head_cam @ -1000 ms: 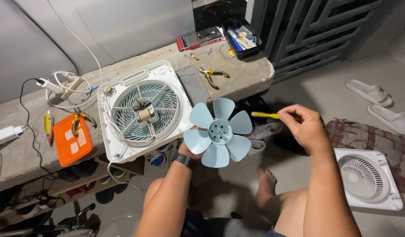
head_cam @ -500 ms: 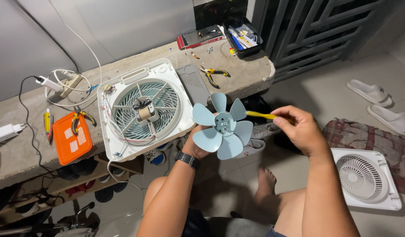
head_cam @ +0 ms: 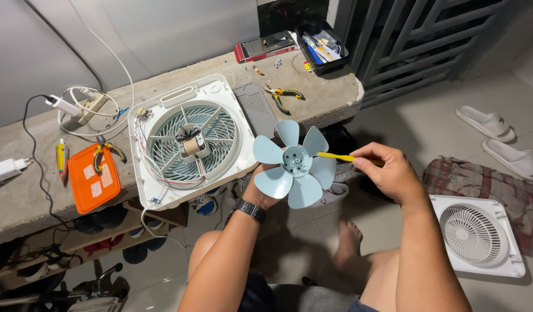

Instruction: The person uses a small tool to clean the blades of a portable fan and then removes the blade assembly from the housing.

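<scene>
Tilted further since a moment ago, the pale blue fan blade (head_cam: 294,163) now faces the camera, gripped from behind by the left hand (head_cam: 259,186). Just right of it, the right hand (head_cam: 388,171) pinches a yellow tool (head_cam: 336,156) touching the hub.

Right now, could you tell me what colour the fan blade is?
Pale blue; the fan blade shows plainly in the head view.
</scene>
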